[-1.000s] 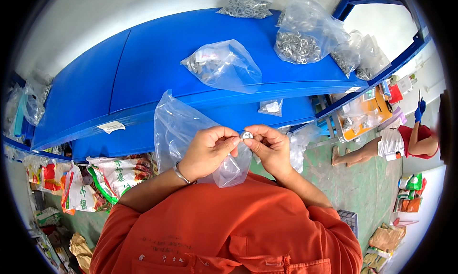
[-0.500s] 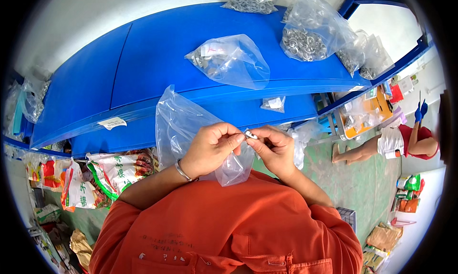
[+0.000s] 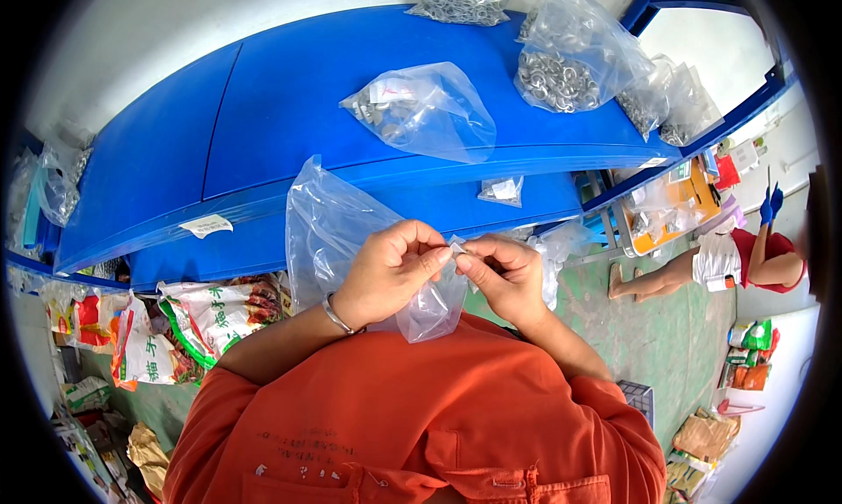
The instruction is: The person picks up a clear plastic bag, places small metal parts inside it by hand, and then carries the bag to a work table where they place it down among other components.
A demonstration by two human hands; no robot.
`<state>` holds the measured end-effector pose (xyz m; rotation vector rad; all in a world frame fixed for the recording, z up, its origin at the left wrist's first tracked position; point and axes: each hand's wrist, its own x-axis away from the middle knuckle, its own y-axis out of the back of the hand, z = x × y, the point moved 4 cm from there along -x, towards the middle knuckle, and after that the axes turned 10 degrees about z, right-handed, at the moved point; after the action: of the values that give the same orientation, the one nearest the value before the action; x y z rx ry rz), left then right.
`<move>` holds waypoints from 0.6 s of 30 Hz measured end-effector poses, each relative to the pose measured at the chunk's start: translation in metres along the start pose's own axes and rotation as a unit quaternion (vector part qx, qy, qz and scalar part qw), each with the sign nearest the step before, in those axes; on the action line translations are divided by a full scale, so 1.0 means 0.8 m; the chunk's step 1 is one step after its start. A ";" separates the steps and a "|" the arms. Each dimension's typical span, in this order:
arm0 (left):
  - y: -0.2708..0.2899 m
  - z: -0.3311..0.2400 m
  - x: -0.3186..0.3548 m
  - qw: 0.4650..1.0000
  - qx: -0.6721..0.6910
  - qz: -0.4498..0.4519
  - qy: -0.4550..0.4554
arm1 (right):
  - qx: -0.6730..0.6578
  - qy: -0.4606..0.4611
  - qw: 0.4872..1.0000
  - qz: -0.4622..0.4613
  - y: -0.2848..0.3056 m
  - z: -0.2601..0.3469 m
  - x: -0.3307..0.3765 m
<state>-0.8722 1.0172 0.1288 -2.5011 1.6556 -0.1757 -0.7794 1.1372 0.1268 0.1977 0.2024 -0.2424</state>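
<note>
My left hand [image 3: 395,271] is closed in a pinch, with a large clear plastic bag [image 3: 329,219] hanging around it. Part of the bag droops below the palm. Facing it, my right hand [image 3: 509,280] pinches thumb against index finger. Between the two sets of fingertips shows a tiny silvery-white piece [image 3: 456,245], mostly covered by the fingers; its exact kind cannot be made out. Beyond my hands, on the blue shelf [image 3: 289,109], lies another clear bag [image 3: 438,109] with small grey metal parts and a white label inside.
Bags of metal rings [image 3: 561,78] sit at the shelf's far right. A small labelled bag [image 3: 502,191] lies on the lower blue shelf. Printed sacks [image 3: 224,315] stand at left below the shelf. At right, a person in blue gloves [image 3: 767,254] is near an orange table [image 3: 671,210].
My right fingertips have closed further over the small piece, which showed more of its pale surface and dark slots before. Both hands stay in nearly the same place.
</note>
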 end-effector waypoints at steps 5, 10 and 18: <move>0.002 -0.004 -0.001 0.999 -0.032 0.014 -0.006 | -0.031 -0.013 0.999 0.013 -0.001 0.001 -0.001; 0.004 0.000 -0.001 0.999 -0.027 0.015 -0.020 | 0.001 0.006 1.000 -0.005 -0.002 0.001 -0.002; 0.003 0.002 0.000 0.999 -0.020 0.026 -0.026 | 0.167 0.094 0.980 -0.055 -0.002 0.018 -0.001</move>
<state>-0.8738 1.0166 0.1269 -2.4654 1.7187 -0.0724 -0.7783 1.1329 0.1402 0.5454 0.3618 -0.3686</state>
